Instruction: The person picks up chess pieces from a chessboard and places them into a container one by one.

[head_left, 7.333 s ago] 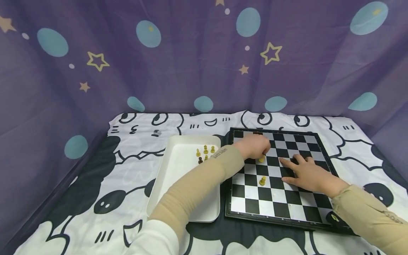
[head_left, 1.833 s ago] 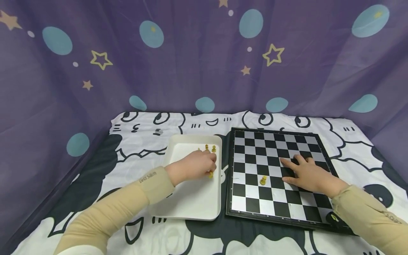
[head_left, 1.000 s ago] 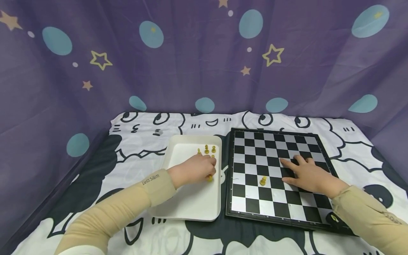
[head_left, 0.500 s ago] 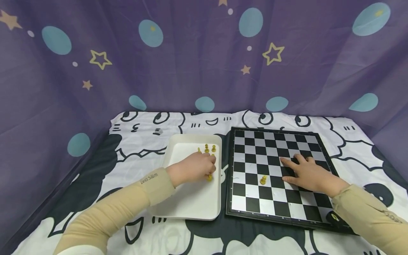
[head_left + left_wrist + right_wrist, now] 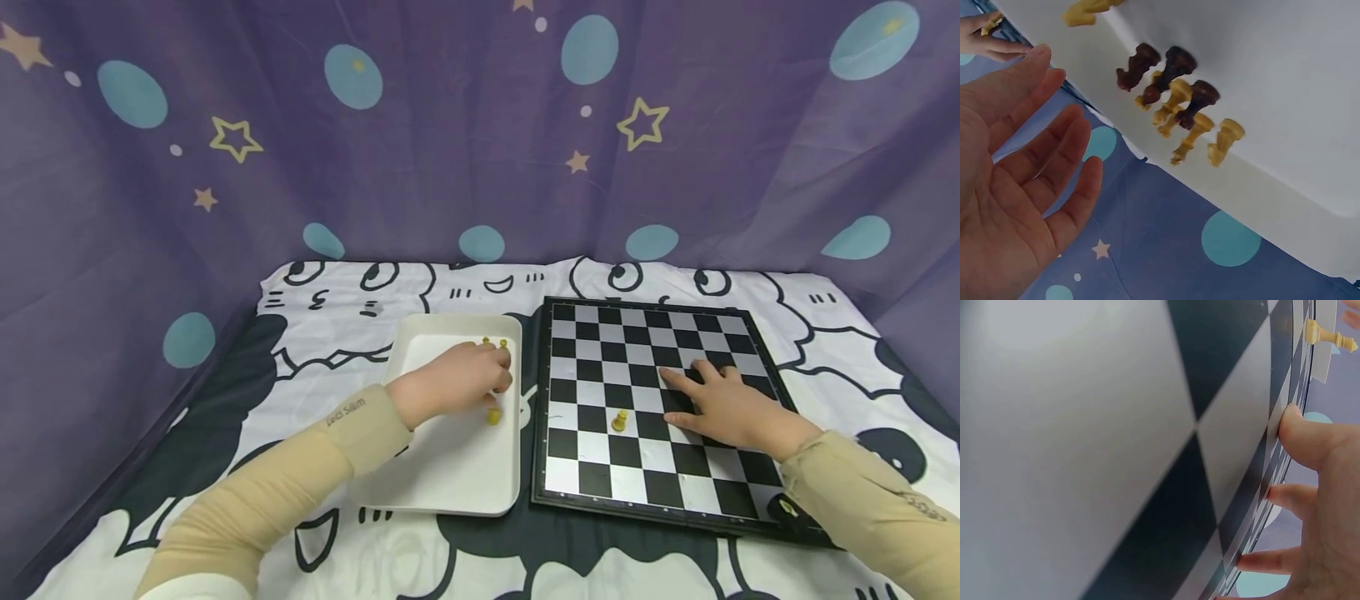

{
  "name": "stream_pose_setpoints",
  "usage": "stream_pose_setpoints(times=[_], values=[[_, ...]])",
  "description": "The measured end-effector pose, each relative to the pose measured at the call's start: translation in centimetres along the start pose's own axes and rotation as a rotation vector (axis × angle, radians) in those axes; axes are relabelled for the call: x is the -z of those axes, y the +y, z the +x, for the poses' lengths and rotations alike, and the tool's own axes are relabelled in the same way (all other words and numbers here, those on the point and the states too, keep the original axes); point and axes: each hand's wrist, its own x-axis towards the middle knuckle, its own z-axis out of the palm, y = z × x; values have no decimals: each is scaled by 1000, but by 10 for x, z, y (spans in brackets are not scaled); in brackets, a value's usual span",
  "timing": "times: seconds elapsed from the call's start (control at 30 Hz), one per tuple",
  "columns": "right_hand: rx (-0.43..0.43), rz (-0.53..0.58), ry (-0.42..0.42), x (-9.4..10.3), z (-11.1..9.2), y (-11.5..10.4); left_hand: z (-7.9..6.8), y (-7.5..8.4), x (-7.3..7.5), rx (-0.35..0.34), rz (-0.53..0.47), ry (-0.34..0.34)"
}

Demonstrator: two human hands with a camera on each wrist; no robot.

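In the head view my left hand (image 5: 457, 379) hovers over the white tray (image 5: 450, 492). The left wrist view shows that hand (image 5: 1029, 169) with fingers loosely extended and nothing between them. Just below it, in the tray, is a yellow chess piece (image 5: 492, 416). Dark chess pieces (image 5: 1175, 65) and yellow chess pieces (image 5: 1225, 140) stand grouped near the tray's wall. My right hand (image 5: 727, 408) rests spread on the black-and-white chessboard (image 5: 660, 458), fingertips touching its squares. One yellow chess piece (image 5: 619, 421) stands on the board's left part.
The tray and board lie side by side on a patterned cloth (image 5: 300, 450), a narrow gap between them. A purple curtain (image 5: 450, 167) hangs behind. A small black object (image 5: 783, 510) sits at the board's near right corner, partly under the right sleeve.
My left hand has moved from a yellow chess piece on the board to the tray. That piece is gone from the board. Lately the hand has let go of a yellow piece. The right hand stayed.
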Motion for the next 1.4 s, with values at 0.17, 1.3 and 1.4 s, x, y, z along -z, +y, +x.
stream_pose_setpoints(times=[0.17, 1.3, 1.4], values=[[1, -1, 2, 0, 1, 0, 4, 3, 5, -19, -2, 41], [-13, 21, -27, 0, 3, 1, 70, 60, 31, -133, 46, -5], [-14, 21, -35, 1, 3, 2, 75, 64, 33, -138, 48, -16]])
